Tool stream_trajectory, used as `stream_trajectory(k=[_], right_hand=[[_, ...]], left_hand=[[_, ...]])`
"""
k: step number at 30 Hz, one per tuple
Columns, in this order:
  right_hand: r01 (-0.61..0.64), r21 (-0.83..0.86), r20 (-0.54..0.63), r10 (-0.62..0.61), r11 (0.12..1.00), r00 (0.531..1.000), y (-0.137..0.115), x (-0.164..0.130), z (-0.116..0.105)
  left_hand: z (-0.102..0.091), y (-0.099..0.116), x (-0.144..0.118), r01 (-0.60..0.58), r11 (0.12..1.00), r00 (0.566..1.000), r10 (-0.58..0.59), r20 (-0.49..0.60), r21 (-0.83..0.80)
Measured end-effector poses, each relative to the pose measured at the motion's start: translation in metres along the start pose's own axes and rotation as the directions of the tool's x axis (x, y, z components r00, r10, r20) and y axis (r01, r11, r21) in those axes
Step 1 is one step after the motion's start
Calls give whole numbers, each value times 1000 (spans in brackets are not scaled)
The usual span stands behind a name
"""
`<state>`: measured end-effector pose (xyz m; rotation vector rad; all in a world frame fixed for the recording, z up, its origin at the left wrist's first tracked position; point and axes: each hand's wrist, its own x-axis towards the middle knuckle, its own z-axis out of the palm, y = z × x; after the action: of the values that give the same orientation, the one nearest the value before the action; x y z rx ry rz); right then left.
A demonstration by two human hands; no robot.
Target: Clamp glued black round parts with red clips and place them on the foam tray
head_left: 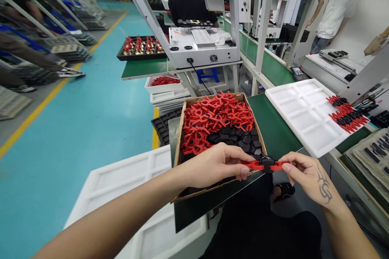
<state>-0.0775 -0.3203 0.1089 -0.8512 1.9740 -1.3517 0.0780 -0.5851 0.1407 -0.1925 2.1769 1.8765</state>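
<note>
Red clip (pixel 263 165) with a black piece seated at its middle lies level between the two hands, its long axis running straight from one hand to the other, just past the near edge of the cardboard box (pixel 179 137). Left hand (pixel 214 165) pinches the clip's left end between thumb and fingertips; right hand (pixel 306 174) pinches the right end the same way, so both hands are equally close, each at one tip. Directly beyond the left hand, inside the box, sit loose red clips (pixel 217 119) heaped over black pieces (pixel 240 139). Beyond the right hand, on the green worktop (pixel 273 129), lies a white foam tray (pixel 306 113), and further right a row of assembled clips (pixel 346 115).
</note>
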Motion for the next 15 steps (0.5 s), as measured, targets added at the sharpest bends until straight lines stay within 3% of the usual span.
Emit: stream_trajectory(k=[15], right_hand=[[-7,4,8,7,1000,1000,0,0,0]], left_hand=[[0,-3,0,10,1000,1000,-10,11,-28]])
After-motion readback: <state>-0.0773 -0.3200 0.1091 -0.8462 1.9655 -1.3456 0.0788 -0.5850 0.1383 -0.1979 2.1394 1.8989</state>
